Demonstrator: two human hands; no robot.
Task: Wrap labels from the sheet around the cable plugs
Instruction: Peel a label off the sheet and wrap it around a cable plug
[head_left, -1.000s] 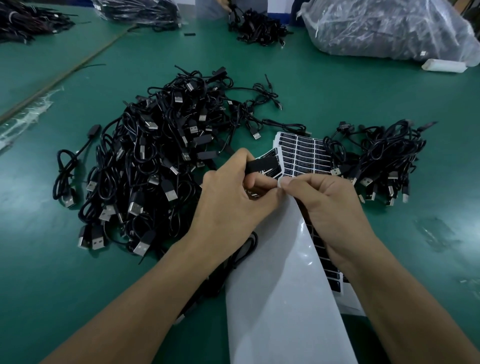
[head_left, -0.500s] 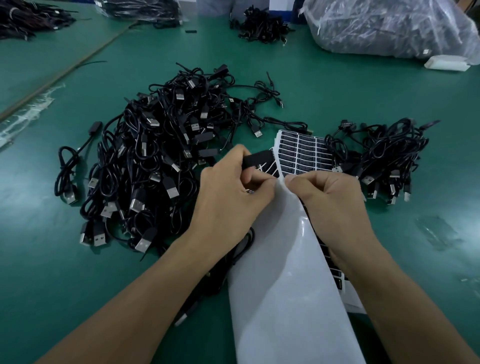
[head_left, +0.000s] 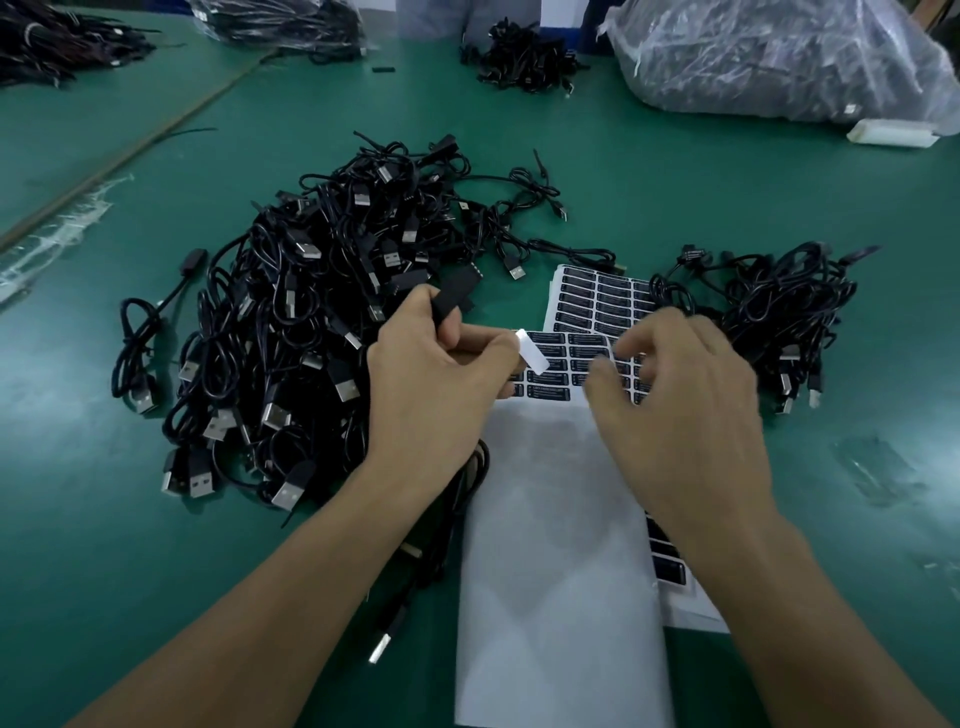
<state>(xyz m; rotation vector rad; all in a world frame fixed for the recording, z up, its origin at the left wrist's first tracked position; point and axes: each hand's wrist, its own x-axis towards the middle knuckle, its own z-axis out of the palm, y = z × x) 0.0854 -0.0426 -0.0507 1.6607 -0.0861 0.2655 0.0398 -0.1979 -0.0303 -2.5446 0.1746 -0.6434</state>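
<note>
My left hand (head_left: 436, 379) grips a black cable plug (head_left: 453, 297) between thumb and fingers, and a peeled label (head_left: 532, 352), white side up, sticks out from its fingertips. That plug's cable runs down under my wrist to a USB end (head_left: 382, 649). My right hand (head_left: 675, 405) hovers, blurred, over the label sheet (head_left: 597, 296) with loosely curled fingers and nothing in them. The sheet carries rows of black labels. Its bare white backing (head_left: 561, 545) stretches toward me between my forearms.
A big heap of black USB cables (head_left: 311, 312) lies left of my hands, a smaller heap (head_left: 769, 312) to the right. At the back stand a clear bag of cables (head_left: 779, 52), a white box (head_left: 893, 132) and more cable bundles (head_left: 524, 57). The table (head_left: 649, 197) is green.
Both hands were pinching at the sheet's edge together. Now my right hand has pulled away to the right, my left holds a peeled label, and more rows of labels show.
</note>
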